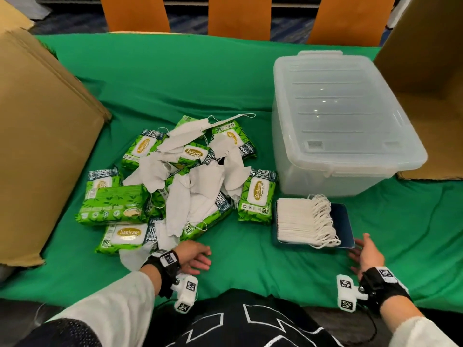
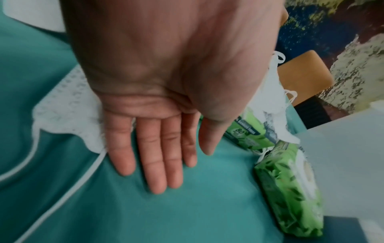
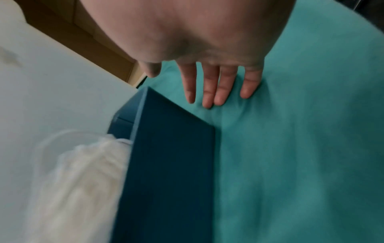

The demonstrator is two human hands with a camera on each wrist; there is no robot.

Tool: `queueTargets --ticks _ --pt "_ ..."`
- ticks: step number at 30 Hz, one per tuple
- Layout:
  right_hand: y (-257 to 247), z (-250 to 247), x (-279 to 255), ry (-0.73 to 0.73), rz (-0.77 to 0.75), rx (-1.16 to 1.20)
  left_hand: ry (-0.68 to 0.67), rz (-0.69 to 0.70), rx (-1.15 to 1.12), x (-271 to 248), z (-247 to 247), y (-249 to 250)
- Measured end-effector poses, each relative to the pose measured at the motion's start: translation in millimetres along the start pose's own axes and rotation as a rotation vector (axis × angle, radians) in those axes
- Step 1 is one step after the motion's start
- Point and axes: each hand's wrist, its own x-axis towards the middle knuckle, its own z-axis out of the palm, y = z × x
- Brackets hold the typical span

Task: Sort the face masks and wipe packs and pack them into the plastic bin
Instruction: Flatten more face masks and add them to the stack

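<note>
Both hands are empty with fingers straight: left hand [image 1: 194, 255] flat on the green worktop [image 1: 250, 266] by the jumbled pile of wipe packs [image 1: 255, 196] and loose face masks [image 1: 180, 204], right hand [image 1: 367, 254] just beside the blue tray [image 1: 342, 221] of stacked masks [image 1: 295, 221]. The plastic bin [image 1: 338, 121] sits behind it, lid apparently on, so nothing's packed yet. Risk, I'd say: ear loops snagging and dragging packs along. Wrist views are blurry, and packs under the pile are hidden.

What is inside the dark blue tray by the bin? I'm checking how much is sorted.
The dark blue tray holds a neat stack of white face masks, ear loops trailing right. The tray floor beneath the stack is covered, so anything there is unseen.
</note>
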Motion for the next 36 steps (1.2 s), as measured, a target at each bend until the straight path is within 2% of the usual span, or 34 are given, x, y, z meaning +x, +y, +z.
queueTargets --ticks 2,5,7,8,11,13,15,17,19,24,27,29,33,36 --pt "-17 5 -11 0.060 -0.130 0.021 -0.014 0.013 -0.030 -7 -4 9" --pt "-52 15 -44 0.149 -0.428 0.113 -0.043 0.102 -0.180 -24 -14 32" --pt "-75 28 -74 0.062 -0.586 0.161 0.002 0.210 -0.231 -37 -24 50" --pt "-85 35 -91 -0.015 -0.619 0.179 0.061 0.271 -0.226 -41 -29 58" --pt "-102 67 -130 -0.314 -0.551 0.158 0.351 0.419 -0.110 -46 -47 71" --pt "-100 97 -149 -0.525 -0.402 0.097 0.531 0.477 -0.052 -39 -62 69" --pt "-92 134 -165 -0.721 -0.213 0.028 0.656 0.471 -0.012 -31 -76 64" --pt "-78 178 -174 -0.843 -0.053 -0.027 0.708 0.417 0.013 -23 -87 59" --pt "-62 223 -177 -0.829 0.013 -0.073 0.724 0.388 0.057 -16 -91 58" --pt "-53 307 -188 -0.719 0.032 -0.122 0.724 0.387 0.316 -2 -90 55" --pt "-44 330 -187 -0.664 -0.067 -0.275 0.663 0.372 0.406 2 -89 47" --pt "-39 335 -185 -0.576 -0.177 -0.328 0.630 0.407 0.286 1 -96 43" --pt "-41 339 -190 -0.588 -0.101 -0.302 0.615 0.540 0.079 -13 -123 38" --pt "-45 349 -199 -0.630 -0.081 -0.275 0.615 0.587 -0.056 -28 -142 34"
